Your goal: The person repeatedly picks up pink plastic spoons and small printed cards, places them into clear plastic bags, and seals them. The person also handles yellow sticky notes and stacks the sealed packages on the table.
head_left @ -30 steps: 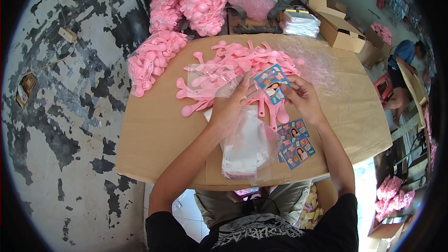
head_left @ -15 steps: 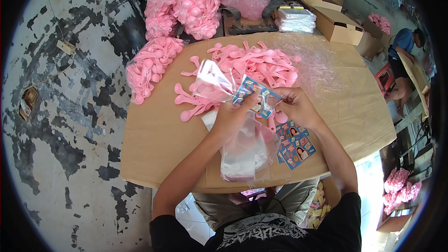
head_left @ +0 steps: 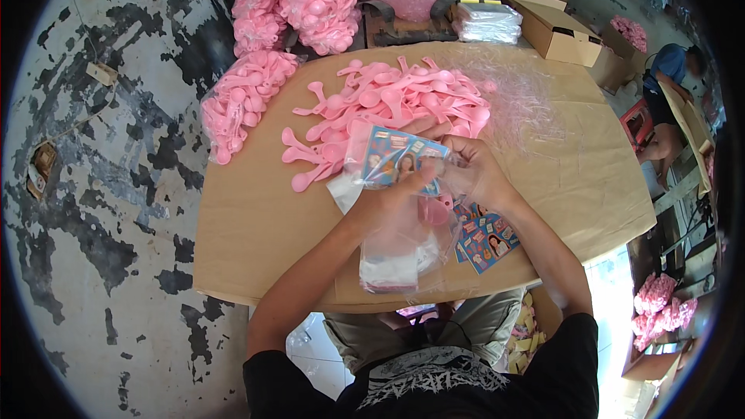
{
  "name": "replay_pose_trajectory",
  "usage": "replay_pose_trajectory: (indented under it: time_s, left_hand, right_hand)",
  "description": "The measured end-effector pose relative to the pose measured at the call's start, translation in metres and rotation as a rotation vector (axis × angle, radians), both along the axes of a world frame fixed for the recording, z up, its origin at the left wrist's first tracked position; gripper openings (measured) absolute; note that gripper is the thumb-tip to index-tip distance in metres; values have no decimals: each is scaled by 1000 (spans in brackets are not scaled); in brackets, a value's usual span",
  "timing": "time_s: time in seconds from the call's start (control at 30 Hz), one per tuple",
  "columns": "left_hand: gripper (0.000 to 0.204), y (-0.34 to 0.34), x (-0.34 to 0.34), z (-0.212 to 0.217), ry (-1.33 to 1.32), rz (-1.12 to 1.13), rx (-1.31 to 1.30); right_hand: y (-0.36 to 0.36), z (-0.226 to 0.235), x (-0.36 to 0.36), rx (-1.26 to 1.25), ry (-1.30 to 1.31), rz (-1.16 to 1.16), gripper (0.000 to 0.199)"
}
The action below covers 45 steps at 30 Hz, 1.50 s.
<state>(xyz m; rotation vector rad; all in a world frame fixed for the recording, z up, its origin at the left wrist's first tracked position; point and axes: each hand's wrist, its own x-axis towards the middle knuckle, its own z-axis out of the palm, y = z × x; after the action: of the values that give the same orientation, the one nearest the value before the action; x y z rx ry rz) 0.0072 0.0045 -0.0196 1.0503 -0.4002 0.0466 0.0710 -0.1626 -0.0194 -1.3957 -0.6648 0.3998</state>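
My left hand (head_left: 386, 200) and my right hand (head_left: 466, 172) are closed together on a clear plastic bag with a blue printed card (head_left: 396, 159) inside it, held just above the brown table (head_left: 256, 225). A pink plastic spoon (head_left: 436, 211) shows under my hands. Behind them lies a heap of loose pink spoons (head_left: 396, 101). A stack of clear bags (head_left: 392, 264) lies under my left wrist. More blue printed cards (head_left: 485, 237) lie on the table below my right wrist.
Bagged pink spoons (head_left: 240, 101) hang over the table's left edge, with a bigger pile (head_left: 299, 0) behind. Crumpled clear film (head_left: 520, 93) lies at the right. Open cardboard boxes (head_left: 555, 27) and packed bags (head_left: 487, 22) stand at the back. Another person (head_left: 671, 77) sits far right.
The bag with the card has been lifted and turned between my hands, with the card now further inside it. My head has moved closer to the table.
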Motion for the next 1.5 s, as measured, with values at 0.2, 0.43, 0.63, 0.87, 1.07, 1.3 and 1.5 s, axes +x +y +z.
replay_pose_trajectory:
  time_s: [0.2, 0.43, 0.63, 0.87, 1.07, 1.3, 1.5]
  left_hand:
    - [30, 30, 10, -12, 47, 257, -104]
    - [31, 27, 6, 1, 5, 494, 81]
    - [38, 28, 10, -4, 22, 465, 112]
    - [38, 31, 11, 1, 28, 436, 91]
    - [34, 32, 10, 8, 9, 428, -48]
    - [39, 29, 17, -11, 90, 256, -117]
    - [42, 20, 11, -15, 143, 142, -125]
  right_hand:
    - [-22, 2, 24, 97, -307, 88, 37]
    - [-22, 1, 17, -933, -703, -240, 43]
    - [-16, -18, 15, -905, -958, -351, 50]
    - [-42, -6, 35, -669, -671, -364, 33]
    - [-63, 30, 32, -328, -397, -204, 21]
    - [-50, 20, 15, -218, -259, 33, 31]
    - [-31, 31, -10, 39, -334, 161, 38]
